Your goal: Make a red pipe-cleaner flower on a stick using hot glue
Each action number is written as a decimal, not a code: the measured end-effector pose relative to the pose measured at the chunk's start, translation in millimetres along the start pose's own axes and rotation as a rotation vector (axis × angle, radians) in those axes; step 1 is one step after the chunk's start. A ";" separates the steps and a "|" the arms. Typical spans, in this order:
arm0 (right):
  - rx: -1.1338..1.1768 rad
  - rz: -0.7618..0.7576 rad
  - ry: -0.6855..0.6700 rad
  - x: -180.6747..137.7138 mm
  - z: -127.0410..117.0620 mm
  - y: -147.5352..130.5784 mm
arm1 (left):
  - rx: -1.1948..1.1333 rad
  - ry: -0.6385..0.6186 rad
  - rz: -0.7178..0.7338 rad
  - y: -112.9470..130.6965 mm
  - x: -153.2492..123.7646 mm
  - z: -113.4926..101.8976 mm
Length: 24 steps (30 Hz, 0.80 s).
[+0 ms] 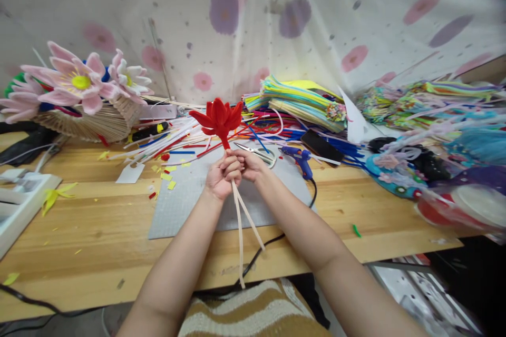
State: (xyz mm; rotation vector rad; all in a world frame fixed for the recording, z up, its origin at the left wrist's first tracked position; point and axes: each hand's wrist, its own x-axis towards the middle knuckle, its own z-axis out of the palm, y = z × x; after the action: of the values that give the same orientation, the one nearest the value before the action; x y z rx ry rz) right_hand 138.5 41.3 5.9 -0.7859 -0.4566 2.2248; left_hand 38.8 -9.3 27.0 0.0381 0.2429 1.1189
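A red pipe-cleaner flower (pixel 219 117) stands upright above my two hands, its petals spread. My left hand (pixel 224 175) is closed around its stem, and two pale stems (pixel 240 231) hang below the fist toward the table's front edge. Against the left fist, my right hand (pixel 250 166) has its fingers bent at the stem just under the bloom; its fingertips are partly hidden. Scissors (pixel 259 154) lie just behind the right hand. A grey cutting mat (pixel 177 216) is under both hands.
A blue glue gun (pixel 298 157) with a black cable rests right of the mat, near a dark phone (pixel 322 146). Bundles of pipe cleaners (pixel 300 102) line the back. Pink flowers (pixel 81 81) stand at left, above a white power strip (pixel 27 205).
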 end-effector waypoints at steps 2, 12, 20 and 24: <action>0.018 0.064 -0.025 3.9 -3.9 1.4 | -0.026 -0.003 0.017 -4.3 -1.4 1.3; -0.385 0.034 0.106 -5.7 -9.6 -11.5 | 0.155 0.029 0.009 -7.8 0.4 0.5; -1.434 -0.941 0.315 -47.1 29.5 -30.1 | 0.713 0.281 0.394 -12.1 13.8 -8.3; -2.140 -0.664 0.249 -53.7 73.9 -26.3 | 0.817 0.460 0.509 -19.4 22.5 -10.4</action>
State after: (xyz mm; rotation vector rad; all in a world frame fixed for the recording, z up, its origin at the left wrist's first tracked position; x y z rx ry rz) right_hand 133.5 13.5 96.6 -1.3838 -2.4874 0.2660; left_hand 63.1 1.4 10.1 0.5996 1.1415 1.4570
